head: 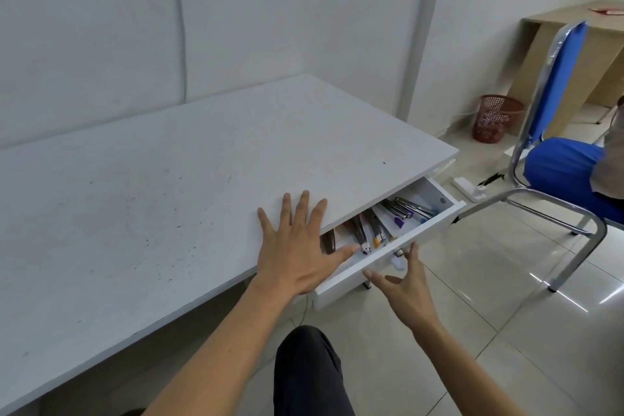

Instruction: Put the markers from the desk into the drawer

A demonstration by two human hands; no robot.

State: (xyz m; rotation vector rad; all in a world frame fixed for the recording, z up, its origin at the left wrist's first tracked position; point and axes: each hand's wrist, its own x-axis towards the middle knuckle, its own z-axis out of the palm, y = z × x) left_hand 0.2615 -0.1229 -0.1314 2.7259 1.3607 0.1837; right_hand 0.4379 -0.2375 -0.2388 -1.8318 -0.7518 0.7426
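A white drawer (429, 228) under the desk's right front edge stands partly pulled out. Several markers (378, 228) with grey barrels and coloured caps lie inside it. The white desk top (169, 186) shows no markers. My left hand (297, 246) rests flat on the desk edge with fingers spread, its thumb over the drawer opening. My right hand (401, 284) hovers open just in front of the drawer's front panel, fingertips near the small knob (398, 255), holding nothing.
A blue chair (560, 159) with chrome legs stands to the right on the tiled floor. A red mesh bin (496, 118) sits by the wall, a wooden desk (574, 54) behind it. A white power strip (469, 187) lies on the floor. My dark-trousered knee (307, 371) is below the hands.
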